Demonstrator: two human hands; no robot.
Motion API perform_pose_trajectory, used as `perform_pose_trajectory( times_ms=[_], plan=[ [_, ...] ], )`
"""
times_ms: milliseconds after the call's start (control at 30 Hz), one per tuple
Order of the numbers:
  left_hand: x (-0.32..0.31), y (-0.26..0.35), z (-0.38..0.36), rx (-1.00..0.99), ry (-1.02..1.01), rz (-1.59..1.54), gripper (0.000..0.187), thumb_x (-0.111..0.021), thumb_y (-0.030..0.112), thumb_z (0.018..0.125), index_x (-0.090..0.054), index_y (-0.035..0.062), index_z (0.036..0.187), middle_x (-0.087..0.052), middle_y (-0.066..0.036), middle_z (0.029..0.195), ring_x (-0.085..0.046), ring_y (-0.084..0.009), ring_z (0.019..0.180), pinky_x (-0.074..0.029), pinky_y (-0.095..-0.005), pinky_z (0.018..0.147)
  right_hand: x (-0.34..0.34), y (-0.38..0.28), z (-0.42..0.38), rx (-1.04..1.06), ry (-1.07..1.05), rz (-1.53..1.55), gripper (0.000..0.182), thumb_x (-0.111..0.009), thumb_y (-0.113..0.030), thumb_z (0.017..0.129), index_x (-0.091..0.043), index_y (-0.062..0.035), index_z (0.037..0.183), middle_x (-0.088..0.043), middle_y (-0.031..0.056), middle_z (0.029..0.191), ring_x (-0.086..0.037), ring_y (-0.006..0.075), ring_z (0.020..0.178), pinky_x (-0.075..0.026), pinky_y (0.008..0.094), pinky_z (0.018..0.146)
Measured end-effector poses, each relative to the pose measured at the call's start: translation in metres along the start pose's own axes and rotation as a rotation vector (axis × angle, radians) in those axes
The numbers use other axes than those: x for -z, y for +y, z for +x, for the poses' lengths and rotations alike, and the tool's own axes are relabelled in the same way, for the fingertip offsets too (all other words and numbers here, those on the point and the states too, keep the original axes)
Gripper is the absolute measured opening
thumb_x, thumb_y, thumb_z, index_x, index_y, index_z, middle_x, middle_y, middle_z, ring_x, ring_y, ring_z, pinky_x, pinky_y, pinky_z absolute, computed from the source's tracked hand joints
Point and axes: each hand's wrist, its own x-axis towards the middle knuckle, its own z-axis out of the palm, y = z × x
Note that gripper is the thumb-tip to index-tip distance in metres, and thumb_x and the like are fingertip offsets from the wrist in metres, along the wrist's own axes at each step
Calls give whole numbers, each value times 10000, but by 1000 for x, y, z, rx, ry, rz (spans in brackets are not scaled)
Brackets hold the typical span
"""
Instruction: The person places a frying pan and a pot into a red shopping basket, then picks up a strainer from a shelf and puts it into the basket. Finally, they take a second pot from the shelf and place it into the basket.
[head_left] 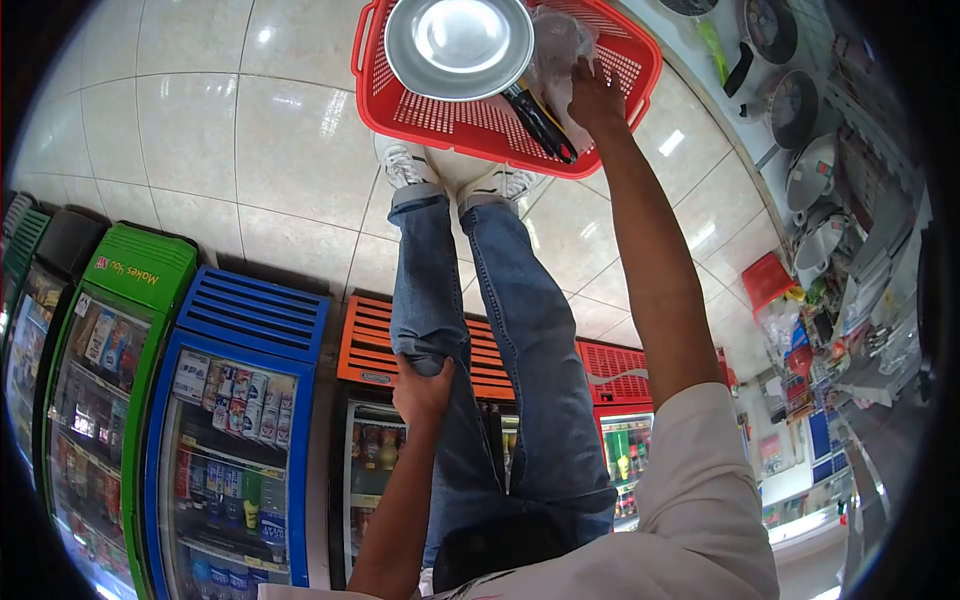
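My right hand [598, 97] reaches into a red plastic basket [430, 118] on the floor. Its fingers are apart and touch a crumpled clear plastic bag [562, 45]; I cannot make out what the bag holds. A round shiny metal pan [460, 45] lies in the basket to the left of that hand. Beside the bag a black handle [540, 122] with a yellow strip slants toward the near rim. My left hand [421, 392] rests over the knee of my blue jeans [430, 300], thumb spread from the fingers, holding no object.
Drinks coolers with green [150, 268], blue [250, 312] and orange [368, 340] tops stand at the left and below. Frying pans [793, 105] and other kitchenware line a shelf on the right. My white shoes [405, 165] stand on the tiled floor [290, 140] close to the basket.
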Motion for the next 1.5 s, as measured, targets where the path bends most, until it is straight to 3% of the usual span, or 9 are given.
perform_pose_trajectory(
  times_ms=[500, 1000, 1100, 1200, 1333, 1367, 1400, 1467, 1500],
  plan=[
    [-1, -5, 1, -31, 36, 2, 1006, -717, 548, 696, -342, -26, 1433, -617, -302, 1147, -626, -434, 1040, -504, -480, 898, -6, 0, 5, -9, 5, 95, 608, -513, -242, 896, -361, -53, 1453, -264, 81, 1565, -221, 239, 1459, -209, 450, 1182],
    [4, -5, 5, 8, -44, 25, 1075, -720, 589, 689, -288, -17, 1466, -577, -312, 1217, -595, -429, 1112, -480, -476, 947, -17, 0, -5, -96, 82, 333, 589, -545, -119, 837, -408, 12, 1395, -332, 95, 1505, -330, 281, 1399, -350, 416, 1122],
    [3, -7, 5, -15, -15, 48, 1062, -719, 578, 694, -292, -19, 1462, -580, -313, 1210, -597, -428, 1106, -481, -475, 942, -17, 0, -9, -81, 120, 317, 577, -547, -100, 823, -433, 16, 1376, -343, 118, 1491, -357, 298, 1380, -402, 419, 1086],
    [9, -7, 2, -46, 36, 75, 1001, -713, 572, 704, -354, -23, 1425, -626, -281, 1141, -626, -404, 1055, -505, -461, 905, -12, 7, -30, -81, 79, 494, 523, -533, -72, 809, -495, 28, 1321, -405, 180, 1445, -464, 333, 1294, -444, 421, 1043],
    [17, -14, 5, -108, 54, 39, 991, -713, 563, 714, -344, -22, 1423, -626, -282, 1139, -626, -404, 1056, -506, -468, 900, -37, 9, -91, -78, 467, 927, 411, -522, -85, 826, -585, 31, 1215, -578, 261, 1242, -600, 382, 1093, -489, 419, 955],
    [23, -14, 6, -114, 27, 34, 992, -713, 563, 719, -334, -22, 1424, -625, -282, 1143, -628, -404, 1054, -503, -473, 901, -11, 8, -123, -260, 276, 1064, 374, -553, -127, 850, -615, -4, 1198, -636, 249, 1135, -625, 375, 1052, -509, 422, 901],
    [28, -17, 6, -120, 3, 26, 992, -713, 562, 724, -324, -21, 1425, -623, -282, 1147, -629, -404, 1052, -501, -478, 902, -34, 6, -143, -251, 487, 1058, 314, -578, -156, 861, -652, -34, 1141, -670, 232, 1032, -647, 374, 996, -515, 426, 870],
    [33, -29, 10, -154, -17, -15, 1006, -714, 568, 725, -308, -21, 1434, -611, -289, 1169, -618, -405, 1076, -496, -481, 910, -54, 8, -196, -437, 246, 1141, 253, -574, -239, 880, -675, -32, 984, -681, 217, 948, -652, 397, 915, -513, 456, 817],
    [36, -34, 16, -183, -40, -38, 1021, -714, 574, 727, -292, -20, 1442, -599, -295, 1190, -607, -407, 1099, -491, -483, 918, -77, 9, -222, -441, 213, 1025, 347, -567, -336, 930, -668, -4, 918, -704, 133, 776, -698, 283, 755, -528, 420, 734]
  ],
)
